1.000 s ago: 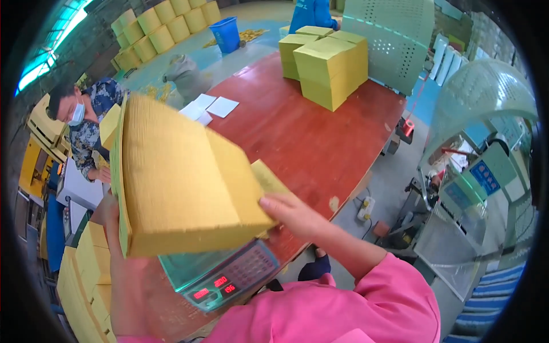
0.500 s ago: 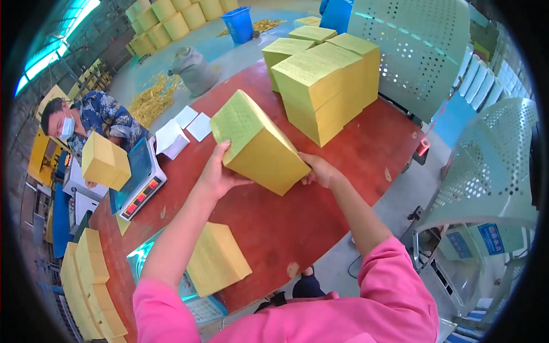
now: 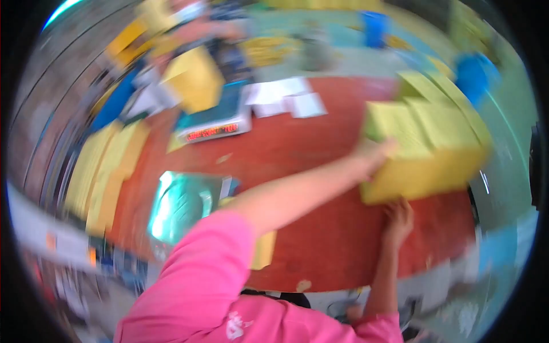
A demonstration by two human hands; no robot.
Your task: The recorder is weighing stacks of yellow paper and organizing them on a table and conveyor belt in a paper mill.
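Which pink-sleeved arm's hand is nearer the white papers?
Left. In the picture, the left hand is below and right of the white papers; the right hand is farther down.

Two hands (image 3: pixel 378 158) (image 3: pixel 399 222), two scales (image 3: pixel 235 128) (image 3: pixel 180 208), one red table (image 3: pixel 326 243).
Also one blue bin (image 3: pixel 375 30), one grey sack (image 3: pixel 316 52), at least two white papers (image 3: pixel 309 105), and at least five yellow blocks (image 3: pixel 426 174); blur hides their exact number.
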